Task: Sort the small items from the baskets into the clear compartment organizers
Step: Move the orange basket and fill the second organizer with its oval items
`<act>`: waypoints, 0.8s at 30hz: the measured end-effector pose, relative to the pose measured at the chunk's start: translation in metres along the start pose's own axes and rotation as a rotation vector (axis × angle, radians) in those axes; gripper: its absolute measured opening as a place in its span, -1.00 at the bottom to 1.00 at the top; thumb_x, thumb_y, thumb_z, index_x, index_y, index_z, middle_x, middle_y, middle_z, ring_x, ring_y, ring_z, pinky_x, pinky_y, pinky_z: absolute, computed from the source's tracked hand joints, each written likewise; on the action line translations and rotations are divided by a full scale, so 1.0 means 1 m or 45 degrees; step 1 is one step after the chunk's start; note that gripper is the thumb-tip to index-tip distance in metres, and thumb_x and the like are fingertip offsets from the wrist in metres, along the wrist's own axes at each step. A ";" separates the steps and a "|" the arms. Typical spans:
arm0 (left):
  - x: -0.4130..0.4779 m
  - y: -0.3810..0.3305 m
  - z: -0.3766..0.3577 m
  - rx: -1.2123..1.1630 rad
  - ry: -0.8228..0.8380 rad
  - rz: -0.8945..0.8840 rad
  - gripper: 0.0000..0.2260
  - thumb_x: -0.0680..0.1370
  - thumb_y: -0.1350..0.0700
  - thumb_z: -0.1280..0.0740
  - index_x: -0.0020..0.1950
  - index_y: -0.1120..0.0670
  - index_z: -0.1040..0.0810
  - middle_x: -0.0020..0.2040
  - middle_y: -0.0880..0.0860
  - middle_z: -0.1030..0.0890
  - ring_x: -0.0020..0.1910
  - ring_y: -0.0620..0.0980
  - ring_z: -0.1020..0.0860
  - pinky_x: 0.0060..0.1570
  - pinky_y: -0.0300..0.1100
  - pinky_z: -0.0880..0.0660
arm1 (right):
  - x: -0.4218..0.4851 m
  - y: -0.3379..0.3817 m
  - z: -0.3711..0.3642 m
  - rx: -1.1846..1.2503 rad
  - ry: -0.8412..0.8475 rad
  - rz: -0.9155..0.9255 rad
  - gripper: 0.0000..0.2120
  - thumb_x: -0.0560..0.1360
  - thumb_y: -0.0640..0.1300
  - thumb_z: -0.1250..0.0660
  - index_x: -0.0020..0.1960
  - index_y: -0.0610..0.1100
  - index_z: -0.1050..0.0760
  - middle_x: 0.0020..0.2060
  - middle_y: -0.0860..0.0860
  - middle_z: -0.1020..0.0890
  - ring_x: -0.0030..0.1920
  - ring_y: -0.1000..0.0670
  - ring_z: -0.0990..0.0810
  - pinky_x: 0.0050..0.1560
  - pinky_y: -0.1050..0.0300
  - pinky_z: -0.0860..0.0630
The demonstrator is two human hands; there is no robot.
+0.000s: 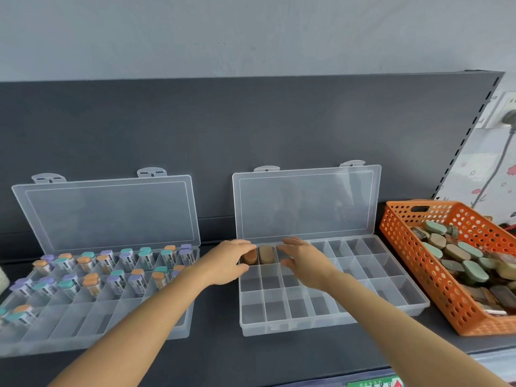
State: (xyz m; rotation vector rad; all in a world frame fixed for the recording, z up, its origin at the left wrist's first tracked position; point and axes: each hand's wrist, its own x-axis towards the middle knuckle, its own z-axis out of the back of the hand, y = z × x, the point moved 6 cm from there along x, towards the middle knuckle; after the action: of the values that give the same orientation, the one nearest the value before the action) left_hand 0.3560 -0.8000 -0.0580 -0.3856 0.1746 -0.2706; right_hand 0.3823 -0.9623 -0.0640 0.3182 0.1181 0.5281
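The right clear organizer [396, 291] lies open on the dark shelf, its lid leaning on the back panel. A dark brown oval item [250, 257] stands in its back-left compartment, and my left hand [227, 262] pinches it between thumb and curled fingers. A tan oval item [266, 254] stands in the compartment beside it. My right hand [305, 262] hovers over the third and fourth back compartments with relaxed, spread fingers and nothing visible in it. The orange perforated basket [418, 277] at the right holds several green, tan and brown oval items [458, 252].
A second open clear organizer [83, 325] at the left holds several small bottles [127, 258] with purple, orange and teal caps in its back rows. The dark back panel stands close behind both lids. A wall socket with a plug [508, 118] is at the far right.
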 end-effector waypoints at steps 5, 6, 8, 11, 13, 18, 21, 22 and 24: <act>-0.001 0.006 -0.002 0.036 -0.003 0.028 -0.47 0.61 0.06 -0.26 0.54 -0.05 -0.17 0.56 -0.07 -0.12 0.52 -0.03 -0.12 0.47 -0.08 -0.12 | -0.006 0.003 0.004 0.010 -0.066 0.049 -0.72 0.62 -0.16 -0.12 0.28 -0.17 -0.46 0.25 -0.10 -0.49 0.36 -0.10 -0.35 0.25 0.00 -0.43; -0.001 0.006 -0.001 0.037 -0.024 0.029 -0.46 0.60 0.04 -0.27 0.54 -0.05 -0.16 0.56 -0.06 -0.12 0.52 -0.03 -0.12 0.47 -0.09 -0.13 | -0.009 0.005 0.005 0.015 -0.081 0.050 -0.72 0.63 -0.16 -0.11 0.28 -0.17 -0.46 0.25 -0.10 -0.49 0.35 -0.09 -0.36 0.24 -0.01 -0.44; -0.001 0.001 0.003 0.030 -0.061 0.012 -0.46 0.59 0.02 -0.28 0.54 -0.03 -0.18 0.55 -0.05 -0.16 0.50 -0.04 -0.17 0.43 -0.13 -0.16 | -0.014 0.006 0.009 0.034 -0.111 0.042 -0.71 0.63 -0.14 -0.12 0.29 -0.17 -0.45 0.27 -0.11 -0.48 0.35 -0.08 -0.36 0.23 -0.03 -0.45; 0.001 -0.016 0.011 0.017 -0.109 -0.061 -0.45 0.56 0.00 -0.32 0.52 -0.02 -0.22 0.51 -0.06 -0.23 0.45 -0.07 -0.25 0.38 -0.18 -0.22 | -0.023 0.002 0.015 0.088 -0.146 -0.009 -0.63 0.62 -0.06 -0.16 0.39 -0.11 -0.38 0.40 -0.06 -0.38 0.41 -0.05 -0.31 0.33 0.02 -0.38; 0.004 -0.032 0.014 -0.025 -0.140 -0.108 -0.44 0.54 -0.01 -0.34 0.50 -0.03 -0.25 0.48 -0.08 -0.27 0.41 -0.10 -0.29 0.34 -0.21 -0.26 | -0.032 -0.005 0.021 0.122 -0.172 -0.043 -0.58 0.60 -0.01 -0.19 0.44 -0.06 -0.32 0.46 -0.02 -0.30 0.45 -0.03 -0.27 0.37 0.07 -0.32; 0.011 -0.079 0.013 -0.072 -0.159 -0.209 -0.43 0.52 -0.07 -0.35 0.49 -0.07 -0.25 0.45 -0.13 -0.31 0.38 -0.13 -0.32 0.34 -0.19 -0.31 | -0.060 -0.029 0.048 0.115 -0.266 -0.088 -0.56 0.58 0.01 -0.23 0.43 -0.04 -0.34 0.45 -0.01 -0.32 0.41 -0.04 -0.33 0.35 0.09 -0.36; 0.021 -0.109 0.012 -0.078 -0.171 -0.261 -0.44 0.53 -0.07 -0.35 0.49 -0.06 -0.27 0.44 -0.11 -0.32 0.39 -0.12 -0.32 0.35 -0.19 -0.28 | -0.075 -0.049 0.066 0.105 -0.322 -0.125 -0.57 0.58 -0.02 -0.24 0.43 -0.05 -0.35 0.44 0.00 -0.34 0.41 -0.04 -0.33 0.35 0.12 -0.34; 0.026 -0.120 0.011 -0.076 -0.180 -0.279 -0.45 0.53 -0.07 -0.35 0.48 -0.04 -0.28 0.43 -0.10 -0.34 0.39 -0.12 -0.32 0.33 -0.24 -0.26 | -0.081 -0.057 0.073 0.104 -0.342 -0.137 -0.58 0.58 -0.03 -0.24 0.42 -0.05 -0.35 0.43 0.00 -0.35 0.41 -0.03 -0.35 0.34 0.14 -0.35; 0.036 -0.144 0.008 -0.070 -0.195 -0.310 -0.46 0.52 -0.06 -0.36 0.47 -0.03 -0.30 0.42 -0.09 -0.36 0.38 -0.12 -0.33 0.29 -0.30 -0.23 | -0.094 -0.075 0.086 0.077 -0.377 -0.151 -0.60 0.58 -0.04 -0.25 0.41 -0.04 -0.37 0.42 0.02 -0.37 0.39 -0.02 -0.37 0.32 0.16 -0.37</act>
State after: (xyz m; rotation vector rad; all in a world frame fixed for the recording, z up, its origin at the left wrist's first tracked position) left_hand 0.3592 -0.9362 0.0012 -0.4812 -0.0162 -0.4753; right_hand 0.3538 -1.0944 -0.0041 0.4418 -0.1335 0.3557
